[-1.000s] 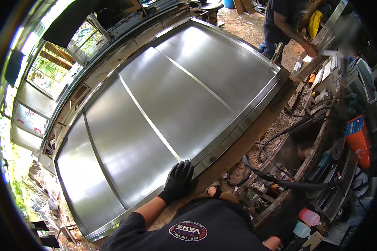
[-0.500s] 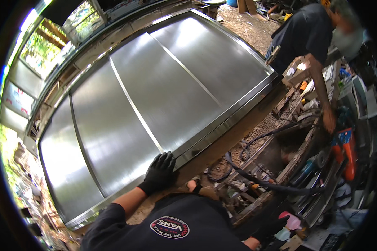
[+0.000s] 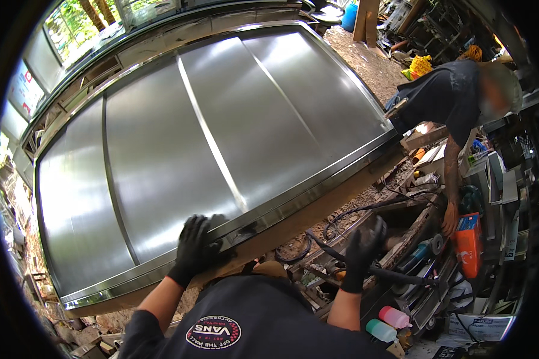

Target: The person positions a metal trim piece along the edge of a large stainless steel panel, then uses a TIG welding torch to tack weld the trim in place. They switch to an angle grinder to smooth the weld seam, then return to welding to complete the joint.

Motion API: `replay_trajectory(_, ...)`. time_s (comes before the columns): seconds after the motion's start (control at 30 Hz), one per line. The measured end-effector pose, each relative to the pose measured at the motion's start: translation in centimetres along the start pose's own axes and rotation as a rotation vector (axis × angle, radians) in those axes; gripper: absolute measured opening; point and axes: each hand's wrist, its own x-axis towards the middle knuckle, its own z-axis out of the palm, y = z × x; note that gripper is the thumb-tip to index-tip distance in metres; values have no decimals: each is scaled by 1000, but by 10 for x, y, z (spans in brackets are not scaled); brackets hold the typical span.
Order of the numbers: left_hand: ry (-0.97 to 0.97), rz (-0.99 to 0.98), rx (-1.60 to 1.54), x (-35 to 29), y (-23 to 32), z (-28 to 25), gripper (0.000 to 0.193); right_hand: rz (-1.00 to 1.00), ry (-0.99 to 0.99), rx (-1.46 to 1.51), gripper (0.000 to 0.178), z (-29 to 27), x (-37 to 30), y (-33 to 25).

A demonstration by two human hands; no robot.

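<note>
A large framed sheet-metal panel (image 3: 156,161), brushed silver with several strips across its face, lies before me. My left hand (image 3: 194,248), in a black glove, rests on its near rim with the fingers stretched over the edge. In a matching glove, my right hand (image 3: 364,251) is raised to the right of the panel, apart from it. Its thumb and fingers are spread, and I see nothing between them. Behind that hand runs a thick black hose (image 3: 395,275).
At the right a co-worker (image 3: 443,96) bends down, one hand by an orange box (image 3: 468,245). A cluttered wooden frame (image 3: 413,239) holds an angle grinder (image 3: 422,254). Lower down lie a pink bottle (image 3: 395,316) and a green bottle (image 3: 380,331). A blue barrel (image 3: 350,17) stands far back.
My left hand has slid left along the near rim. My right hand has risen from the bottles at the lower right. The view has shifted, and the co-worker is bent lower.
</note>
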Motion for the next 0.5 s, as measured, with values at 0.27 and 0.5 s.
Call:
replay_trajectory(0.27,100,-419,173,-202,-139,-39,65,-542,-367,262,59,106,-45,-209)
replay_trajectory(0.5,169,-540,257,-290,-214,-74,67,-737,-516,223,62,170,-142,-320)
